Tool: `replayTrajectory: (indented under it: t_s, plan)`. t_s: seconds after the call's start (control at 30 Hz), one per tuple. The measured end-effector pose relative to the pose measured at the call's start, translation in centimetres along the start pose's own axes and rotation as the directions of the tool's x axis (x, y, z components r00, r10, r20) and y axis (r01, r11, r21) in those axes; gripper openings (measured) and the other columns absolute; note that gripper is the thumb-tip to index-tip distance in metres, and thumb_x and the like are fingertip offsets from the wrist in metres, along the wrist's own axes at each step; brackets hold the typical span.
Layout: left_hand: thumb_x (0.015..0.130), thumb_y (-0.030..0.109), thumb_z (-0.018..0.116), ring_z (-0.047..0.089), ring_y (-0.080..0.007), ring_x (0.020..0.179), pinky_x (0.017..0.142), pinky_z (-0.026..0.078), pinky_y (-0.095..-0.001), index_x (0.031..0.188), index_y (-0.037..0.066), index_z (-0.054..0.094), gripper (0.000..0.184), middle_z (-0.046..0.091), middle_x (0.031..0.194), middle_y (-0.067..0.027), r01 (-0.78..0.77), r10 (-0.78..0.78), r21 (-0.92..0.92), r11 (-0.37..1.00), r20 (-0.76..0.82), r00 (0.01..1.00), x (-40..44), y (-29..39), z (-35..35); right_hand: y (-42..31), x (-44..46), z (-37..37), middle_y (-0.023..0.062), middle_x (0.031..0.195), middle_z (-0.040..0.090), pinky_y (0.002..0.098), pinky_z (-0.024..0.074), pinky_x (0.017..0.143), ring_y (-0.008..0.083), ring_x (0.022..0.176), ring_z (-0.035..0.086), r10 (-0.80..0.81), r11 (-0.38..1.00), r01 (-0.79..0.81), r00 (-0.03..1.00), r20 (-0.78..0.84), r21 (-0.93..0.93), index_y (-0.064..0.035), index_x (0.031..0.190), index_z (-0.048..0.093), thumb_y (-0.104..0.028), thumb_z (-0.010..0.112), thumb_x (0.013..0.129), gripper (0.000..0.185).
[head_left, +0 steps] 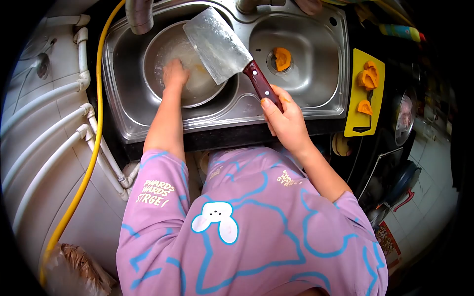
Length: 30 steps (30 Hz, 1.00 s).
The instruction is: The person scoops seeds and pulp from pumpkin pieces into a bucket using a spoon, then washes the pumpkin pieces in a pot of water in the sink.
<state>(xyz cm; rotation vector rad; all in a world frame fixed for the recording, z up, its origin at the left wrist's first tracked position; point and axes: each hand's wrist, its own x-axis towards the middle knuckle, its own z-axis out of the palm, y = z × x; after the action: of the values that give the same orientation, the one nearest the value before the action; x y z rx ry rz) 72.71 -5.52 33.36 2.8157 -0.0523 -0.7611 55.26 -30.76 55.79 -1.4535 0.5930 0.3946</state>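
My right hand [285, 118] is wrapped round the dark red handle of a cleaver [217, 47], whose wide wet blade hangs over the middle of the double sink, partly across the bowl. In the left basin sits a round metal bowl [152, 81] of cloudy water. My left hand [175, 74] dips into that water; its fingertips are under the surface, and what they hold, if anything, is hidden. An orange pumpkin piece [282, 59] lies on the drain of the right basin.
Right of the sink [323, 111] is a yellow cutting board [351, 118] with several pumpkin pieces [368, 79]. A yellow hose [100, 98] and white pipes [42, 106] run along the left. A faucet [139, 17] reaches over the left basin.
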Motion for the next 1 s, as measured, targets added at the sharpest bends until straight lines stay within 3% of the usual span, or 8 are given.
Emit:
replayTrajectory:
  t_s: [0.13, 0.2, 0.3, 0.4, 0.53, 0.77, 0.9, 1.0]
  plan:
    - [0.089, 0.035, 0.051, 0.053, -0.0361, 0.121, 0.099, 0.043, -0.0415, 0.122, -0.002, 0.059, 0.05, 0.057, 0.126, -0.0229, 0.108, -0.046, -0.267, 0.958, 0.227, 0.973, 2.2, -0.7, -0.6, -0.2, 0.9, 0.3, 0.0003, 0.078, 0.055, 0.0229, 0.0417, 0.05, 0.0055, 0.055, 0.048, -0.024, 0.996, 0.023, 1.0, 0.016, 0.083, 0.0019, 0.128, 0.047, -0.023, 0.057, 0.096, 0.042]
    - [0.093, 0.045, 0.05, 0.055, -0.0323, 0.12, 0.101, 0.041, -0.0442, 0.131, -0.003, 0.052, 0.061, 0.056, 0.131, -0.0223, 0.19, -0.175, -0.887, 0.422, 0.126, 0.976, -0.5, 1.3, -3.0, 0.4, 1.5, 0.5, 0.0018, 0.079, 0.057, 0.0242, 0.0433, 0.051, 0.0076, 0.057, 0.051, -0.043, 0.997, 0.041, 0.999, 0.027, 0.069, 0.0008, 0.128, 0.047, -0.023, 0.057, 0.095, 0.042]
    - [0.095, 0.054, 0.049, 0.054, -0.0296, 0.119, 0.103, 0.039, -0.0466, 0.135, -0.004, 0.045, 0.071, 0.056, 0.13, -0.0191, 0.179, -0.11, -0.975, -0.132, 0.194, 0.975, -3.6, 3.3, -6.1, 1.6, 2.1, 0.8, 0.0066, 0.082, 0.059, 0.0308, 0.0466, 0.052, 0.0171, 0.058, 0.057, -0.259, 0.909, 0.239, 0.966, -0.012, -0.34, -0.0039, 0.13, 0.047, -0.019, 0.06, 0.093, 0.042]
    - [0.097, 0.053, 0.046, 0.054, -0.0298, 0.118, 0.104, 0.039, -0.0474, 0.135, -0.001, 0.044, 0.066, 0.056, 0.129, -0.0163, 0.302, -0.054, -0.785, -0.54, 0.39, 0.919, -7.0, 5.6, -9.4, 2.1, 2.1, 1.0, 0.0109, 0.084, 0.055, 0.0396, 0.0491, 0.062, 0.0298, 0.073, 0.06, -0.619, 0.349, 0.494, 0.76, 0.2, -0.797, -0.0098, 0.128, 0.051, -0.012, 0.066, 0.084, 0.046]
    - [0.103, 0.032, 0.041, 0.05, -0.0304, 0.123, 0.107, 0.038, -0.0463, 0.129, 0.0, 0.047, 0.042, 0.054, 0.13, -0.0154, 0.174, 0.051, -0.758, -0.629, 0.184, 0.982, -8.2, 5.8, -8.1, 2.6, 2.6, 0.6, 0.0106, 0.082, 0.053, 0.0395, 0.0491, 0.064, 0.0305, 0.077, 0.061, -0.635, 0.098, 0.582, 0.661, 0.399, -0.807, -0.0118, 0.126, 0.052, -0.009, 0.065, 0.084, 0.045]
    - [0.102, 0.031, 0.044, 0.053, -0.0287, 0.12, 0.107, 0.038, -0.0459, 0.125, 0.003, 0.052, 0.037, 0.057, 0.128, -0.0108, 0.232, 0.098, -0.632, -0.74, 0.24, 0.966, -6.9, 6.7, -5.3, 1.1, 3.8, 1.6, 0.0176, 0.093, 0.065, 0.0501, 0.0488, 0.072, 0.0382, 0.087, 0.063, -0.155, 0.462, 0.231, 0.972, 0.178, -0.856, -0.0077, 0.1, 0.056, -0.027, 0.066, 0.083, 0.028]
    - [0.1, 0.045, 0.044, 0.048, -0.0267, 0.125, 0.107, 0.037, -0.0434, 0.135, 0.005, 0.045, 0.053, 0.052, 0.135, -0.011, 0.336, 0.412, -0.745, -0.577, 0.09, 0.907, -8.5, 8.2, -7.6, 3.2, 0.3, -1.7, 0.0157, 0.075, 0.065, 0.045, 0.0487, 0.065, 0.0369, 0.073, 0.065, -0.146, 0.488, 0.108, 0.988, 0.041, -0.866, -0.0069, 0.102, 0.059, -0.033, 0.065, 0.083, 0.032]
    - [0.1, 0.045, 0.044, 0.045, -0.0273, 0.129, 0.108, 0.035, -0.0404, 0.137, 0.001, 0.043, 0.058, 0.049, 0.137, -0.0153, 0.133, 0.075, -0.966, -0.222, 0.119, 0.99, -6.5, 5.0, -6.1, 4.0, -3.8, -4.8, 0.0147, 0.073, 0.064, 0.0378, 0.0495, 0.066, 0.0316, 0.07, 0.066, -0.115, 0.613, -0.108, 0.968, -0.224, -0.783, -0.0067, 0.102, 0.06, -0.033, 0.068, 0.083, 0.033]
